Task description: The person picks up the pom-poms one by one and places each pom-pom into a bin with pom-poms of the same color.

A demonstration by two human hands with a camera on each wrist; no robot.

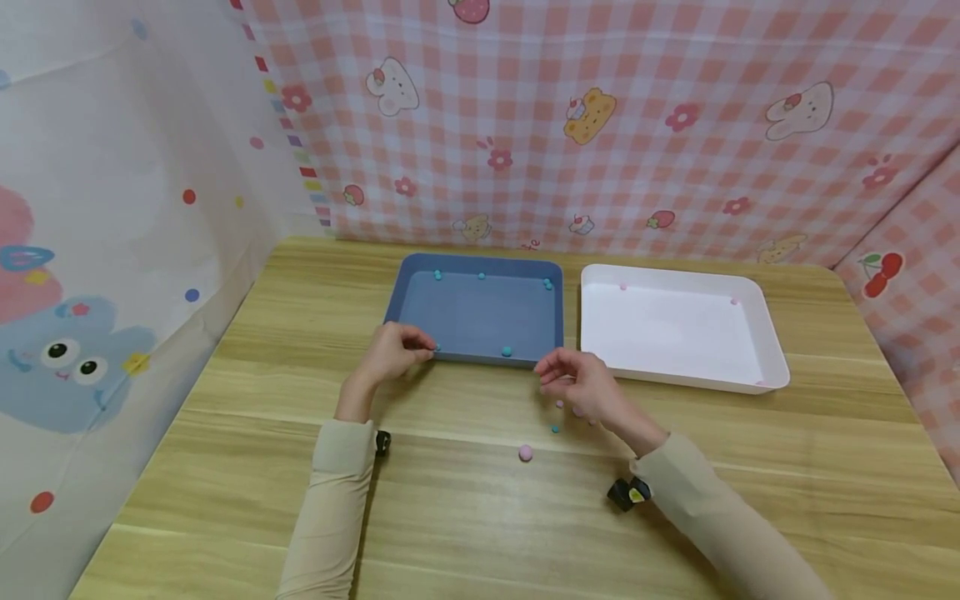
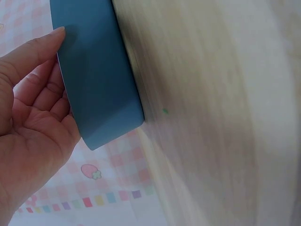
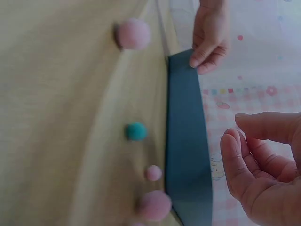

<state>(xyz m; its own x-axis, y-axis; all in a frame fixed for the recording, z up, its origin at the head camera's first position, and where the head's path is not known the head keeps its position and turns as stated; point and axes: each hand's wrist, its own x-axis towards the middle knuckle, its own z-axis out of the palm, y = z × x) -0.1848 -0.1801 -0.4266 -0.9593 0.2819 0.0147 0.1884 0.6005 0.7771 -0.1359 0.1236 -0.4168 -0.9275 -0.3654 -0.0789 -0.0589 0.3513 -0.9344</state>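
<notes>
At the front left corner of the blue tray (image 1: 480,312), my left hand (image 1: 390,354) pinches the rim, its thumb outside the wall and the other fingers partly hidden behind it. Several small teal balls lie in this tray, one (image 1: 507,352) by the front wall. Near the tray's front right corner hovers my right hand (image 3: 263,174), fingers loosely bent, thumb and fingertips apart with nothing between them. Below it on the table are a teal ball (image 3: 136,132), a large pink ball (image 3: 134,34) and smaller pink balls, one of them (image 3: 153,173) close to the tray.
To the right of the blue tray stands a white tray (image 1: 675,333) with a few pink balls, one (image 1: 623,286) at its back wall. Both trays rest on a wooden table (image 1: 480,525). A pink checked cloth (image 1: 525,125) hangs behind. Each wrist carries a small black device.
</notes>
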